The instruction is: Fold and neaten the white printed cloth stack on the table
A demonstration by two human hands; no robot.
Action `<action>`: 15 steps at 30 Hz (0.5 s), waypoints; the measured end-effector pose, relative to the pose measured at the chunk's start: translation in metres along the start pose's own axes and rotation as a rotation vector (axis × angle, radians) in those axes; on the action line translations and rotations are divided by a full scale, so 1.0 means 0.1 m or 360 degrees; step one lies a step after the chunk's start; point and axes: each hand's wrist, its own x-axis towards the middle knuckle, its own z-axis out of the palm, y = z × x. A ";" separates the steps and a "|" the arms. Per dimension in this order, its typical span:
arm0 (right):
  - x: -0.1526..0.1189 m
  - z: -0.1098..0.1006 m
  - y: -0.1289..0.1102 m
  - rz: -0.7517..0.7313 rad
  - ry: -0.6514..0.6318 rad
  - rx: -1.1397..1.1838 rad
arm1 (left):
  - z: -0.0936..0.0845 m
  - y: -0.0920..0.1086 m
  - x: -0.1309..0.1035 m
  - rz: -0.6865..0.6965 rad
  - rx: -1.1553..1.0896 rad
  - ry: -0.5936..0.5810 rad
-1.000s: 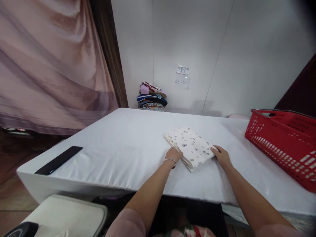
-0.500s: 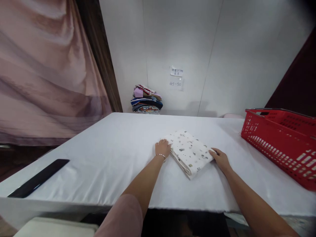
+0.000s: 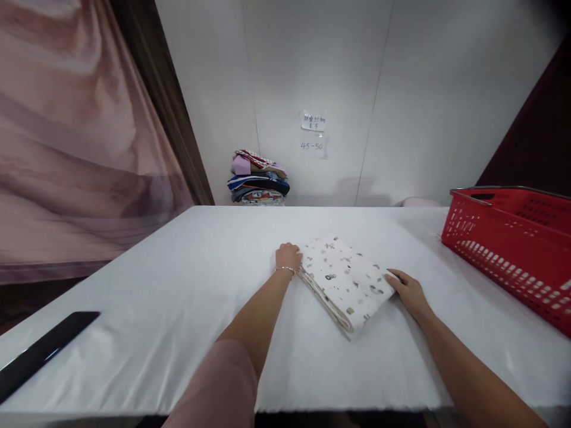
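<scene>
A folded white cloth (image 3: 345,279) with small grey, green and brown prints lies tilted on the white-covered table (image 3: 214,267). Its stacked layers show along the lower-left edge. My left hand (image 3: 289,256) is closed at the cloth's left corner, fingertips curled out of sight around it. At the opposite corner my right hand (image 3: 409,291) pinches the cloth, thumb underneath and partly hidden.
To the right stands a red plastic basket (image 3: 513,249) with a metal handle. A stack of folded fabrics (image 3: 259,181) sits beyond the far edge, by the wall. On the left lies a flat black glossy object (image 3: 44,351).
My view has tipped and moved a little, so the black object and basket sit nearer the frame's sides. Both hands stay at the cloth's corners, slightly wider apart in the picture.
</scene>
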 end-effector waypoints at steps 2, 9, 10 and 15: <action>-0.01 0.00 -0.02 0.0013 0.0003 0.0002 | 0.02 0.01 0.05 -0.0020 0.0013 0.0014; -0.02 0.00 -0.01 0.0047 0.0009 0.0017 | 0.06 -0.07 0.13 -0.0301 -0.0324 -0.0099; -0.02 0.00 -0.01 0.0054 0.0011 0.0018 | 0.06 -0.09 0.14 -0.0351 -0.0354 -0.0145; -0.01 0.00 -0.03 0.0035 0.0009 -0.0046 | 0.06 -0.11 0.17 -0.0312 -0.0391 -0.0259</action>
